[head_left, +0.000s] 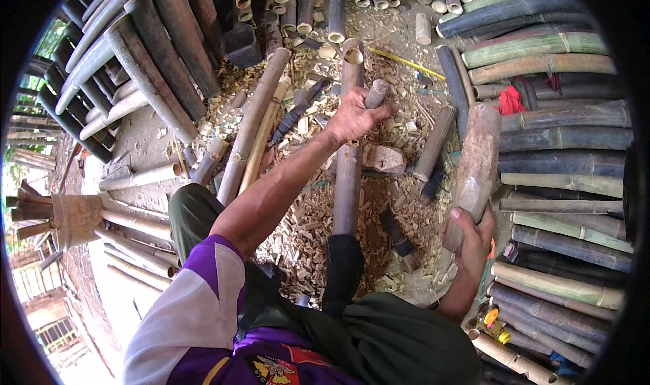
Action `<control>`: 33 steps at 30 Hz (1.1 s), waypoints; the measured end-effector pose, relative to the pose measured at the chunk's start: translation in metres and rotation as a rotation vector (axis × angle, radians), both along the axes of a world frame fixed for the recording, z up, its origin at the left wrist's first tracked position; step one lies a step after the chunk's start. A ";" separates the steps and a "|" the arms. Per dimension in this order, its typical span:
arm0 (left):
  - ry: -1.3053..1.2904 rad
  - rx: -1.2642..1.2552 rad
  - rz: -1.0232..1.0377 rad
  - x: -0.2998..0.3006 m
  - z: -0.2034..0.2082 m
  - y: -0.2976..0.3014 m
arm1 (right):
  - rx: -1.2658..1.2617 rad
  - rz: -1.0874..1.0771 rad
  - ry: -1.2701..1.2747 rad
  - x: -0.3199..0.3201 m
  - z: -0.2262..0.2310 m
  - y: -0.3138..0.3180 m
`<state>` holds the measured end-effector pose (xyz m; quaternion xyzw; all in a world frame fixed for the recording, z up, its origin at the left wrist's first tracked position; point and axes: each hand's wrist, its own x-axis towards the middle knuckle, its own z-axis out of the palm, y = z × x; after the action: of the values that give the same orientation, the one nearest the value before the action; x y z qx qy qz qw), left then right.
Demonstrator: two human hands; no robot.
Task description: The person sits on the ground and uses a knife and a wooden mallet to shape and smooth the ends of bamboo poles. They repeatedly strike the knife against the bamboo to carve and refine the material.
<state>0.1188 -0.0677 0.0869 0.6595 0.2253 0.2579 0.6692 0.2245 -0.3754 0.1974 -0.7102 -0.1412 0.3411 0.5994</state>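
The left hand (355, 116) covers the lower part of a short wooden handle (376, 93) and part of a bamboo tube (347, 195), whose near end disappears behind black cloth (342, 266). A wooden club (477, 155) partly hides the right hand (479, 233).

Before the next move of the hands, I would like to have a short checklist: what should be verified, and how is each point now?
1. Left hand grips the tool handle: ok.
2. Right hand holds the wooden mallet by its narrow end: ok.
3. Mallet apart from left hand: ok.
4. Tool's working end against the bamboo tube: cannot tell, hidden.
5. Ground free of wood chips: not ok, many around the tube.
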 end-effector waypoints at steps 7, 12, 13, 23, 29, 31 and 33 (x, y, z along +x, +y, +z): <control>0.231 0.199 -0.141 0.004 0.000 -0.005 | 0.173 -0.010 -0.260 0.015 0.066 0.020; -0.174 -0.140 -0.159 0.007 -0.023 -0.010 | 0.416 -0.099 -0.686 0.012 0.098 0.083; -0.214 -0.153 -0.176 0.015 -0.025 -0.016 | 0.367 0.017 -0.891 0.011 0.070 0.097; 0.023 -0.203 -0.209 0.008 -0.025 -0.012 | 0.292 0.211 -0.690 -0.007 0.095 0.123; -0.133 0.101 -0.165 0.013 -0.067 -0.019 | -0.288 0.506 -0.841 -0.010 0.019 0.129; -0.163 -0.097 -0.196 0.000 -0.087 0.001 | -0.098 0.414 -0.544 -0.014 0.018 0.131; -0.169 -0.360 -0.284 -0.007 -0.086 0.010 | 0.076 0.300 -0.282 -0.027 0.009 0.114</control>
<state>0.1114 -0.0579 0.0004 0.5309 0.1161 0.1712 0.8218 0.1978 -0.2616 0.2064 -0.6987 -0.3407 0.3180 0.5428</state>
